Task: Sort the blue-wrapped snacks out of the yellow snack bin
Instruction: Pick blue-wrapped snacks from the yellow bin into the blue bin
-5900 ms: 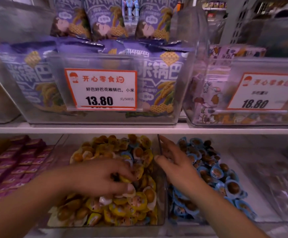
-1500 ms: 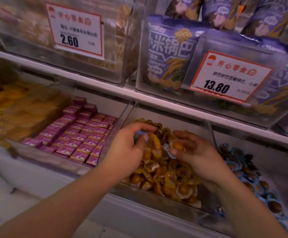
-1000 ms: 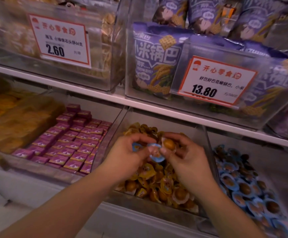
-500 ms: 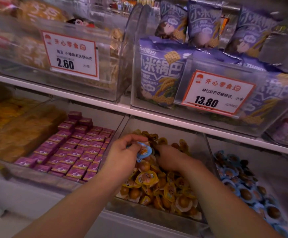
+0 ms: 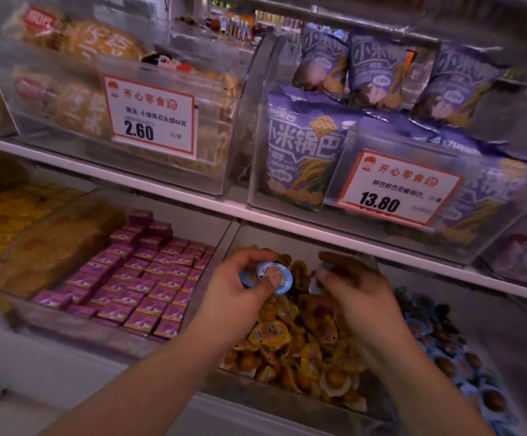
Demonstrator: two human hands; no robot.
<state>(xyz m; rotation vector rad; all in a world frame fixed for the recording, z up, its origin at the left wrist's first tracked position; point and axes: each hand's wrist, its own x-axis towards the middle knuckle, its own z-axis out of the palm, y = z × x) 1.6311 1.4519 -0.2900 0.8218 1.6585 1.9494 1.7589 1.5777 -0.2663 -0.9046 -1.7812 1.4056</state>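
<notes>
While the purple boxes (image 5: pixel 142 278) at the left end of the lower shelf lie untouched, two blue snacks (image 5: pixel 268 276) are held in the left hand (image 5: pixel 240 287) above the back left part of the yellow bin (image 5: pixel 303 401), pinched between thumb and curled fingers. Half a second ago only one blue snack was plainly seen in that hand, and the right hand was buried among the yellow snacks (image 5: pixel 296 341); since then the right hand (image 5: pixel 353 287) has been lifted clear, and something bluish (image 5: pixel 314 280) is glimpsed at its fingertips. Its fingers are curled, but the blur is such that it cannot be told for sure whether anything is gripped. From this it is judged that the picking continues, with the strays gathered in hand and not yet carried over. The nearer blue snack is a round cup with no marked long axis; its printed lid is faced toward the camera and tilted slightly up, its cup side turned away into the palm. Further right, beyond the clear divider, the blue bin (image 5: pixel 457 357) is seen, where the held pieces are presumably to be dropped.
</notes>
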